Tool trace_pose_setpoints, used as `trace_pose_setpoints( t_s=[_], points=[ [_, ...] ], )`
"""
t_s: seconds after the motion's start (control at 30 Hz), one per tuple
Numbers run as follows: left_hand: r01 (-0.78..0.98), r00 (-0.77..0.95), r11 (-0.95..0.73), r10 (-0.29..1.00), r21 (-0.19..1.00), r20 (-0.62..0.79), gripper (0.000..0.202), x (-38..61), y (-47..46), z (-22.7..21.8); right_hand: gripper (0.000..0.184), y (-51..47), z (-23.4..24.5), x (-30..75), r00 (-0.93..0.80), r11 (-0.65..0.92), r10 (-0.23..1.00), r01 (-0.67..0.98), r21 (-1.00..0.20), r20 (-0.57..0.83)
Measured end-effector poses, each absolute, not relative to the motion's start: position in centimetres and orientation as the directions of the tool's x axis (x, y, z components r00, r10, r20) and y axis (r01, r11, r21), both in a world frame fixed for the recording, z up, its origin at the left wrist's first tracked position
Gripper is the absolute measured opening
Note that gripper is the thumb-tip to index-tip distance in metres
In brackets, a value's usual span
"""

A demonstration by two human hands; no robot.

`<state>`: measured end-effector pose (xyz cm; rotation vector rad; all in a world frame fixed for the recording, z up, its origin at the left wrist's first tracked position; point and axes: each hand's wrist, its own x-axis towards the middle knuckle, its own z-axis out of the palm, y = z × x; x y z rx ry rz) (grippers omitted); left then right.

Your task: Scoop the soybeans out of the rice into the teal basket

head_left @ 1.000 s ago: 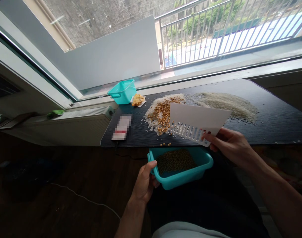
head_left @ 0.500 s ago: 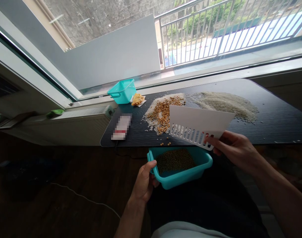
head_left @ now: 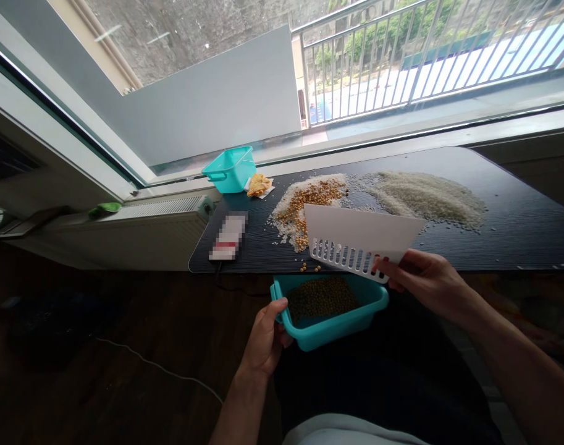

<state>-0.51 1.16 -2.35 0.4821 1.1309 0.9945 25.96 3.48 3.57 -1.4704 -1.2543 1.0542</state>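
My left hand (head_left: 264, 337) grips the left rim of a teal plastic tub (head_left: 341, 327) holding beans, held just below the front edge of the black table (head_left: 517, 247). My right hand (head_left: 425, 281) pinches the lower right corner of a white slotted card (head_left: 360, 238), which stands tilted over the table edge above the tub. Behind the card lies a pile of yellow beans mixed with rice (head_left: 304, 207). A few loose beans (head_left: 309, 267) sit at the table edge.
A heap of plain rice (head_left: 425, 198) spreads on the right of the table. A second teal tub (head_left: 230, 168) and a yellow wrapper (head_left: 258, 184) stand at the back left, a blurred flat object (head_left: 228, 235) nearer. A radiator (head_left: 147, 232) is left; a cable (head_left: 161, 368) crosses the floor.
The white card and my right hand have shifted slightly left and toward the table edge. The tub in my left hand has moved a little left.
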Motion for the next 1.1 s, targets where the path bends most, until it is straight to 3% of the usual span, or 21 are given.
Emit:
trace_pose_setpoints(
  t_s=[0.27, 0.5, 0.63, 0.83, 1.1],
  points=[
    [-0.408, 0.034, 0.498, 0.846, 0.765, -0.533, 0.040, -1.0, 1.3, -2.4, 0.041, 3.0, 2.9, 25.8, -0.019, -0.032, 0.999, 0.239, -0.971, -0.037],
    [-0.406, 0.032, 0.497, 0.846, 0.767, -0.532, 0.041, -1.0, 1.4, -2.2, 0.041, 3.2, 3.1, 25.3, 0.023, -0.012, 1.000, 0.234, -0.972, -0.006],
    [-0.395, 0.053, 0.498, 0.851, 0.772, -0.523, 0.041, -1.0, 1.4, -2.1, 0.038, 3.0, 3.3, 24.8, -0.071, -0.019, 0.997, 0.225, -0.974, -0.036],
    [-0.406, 0.060, 0.487, 0.859, 0.773, -0.509, 0.042, -0.9, 1.3, -2.4, 0.041, 3.0, 3.8, 24.9, 0.112, -0.038, 0.994, 0.169, -0.985, -0.019],
    [-0.403, 0.027, 0.494, 0.848, 0.770, -0.530, 0.039, -0.7, 1.2, -2.5, 0.036, 3.2, 2.8, 22.1, 0.064, -0.025, 0.998, 0.162, -0.986, -0.014]
  ],
)
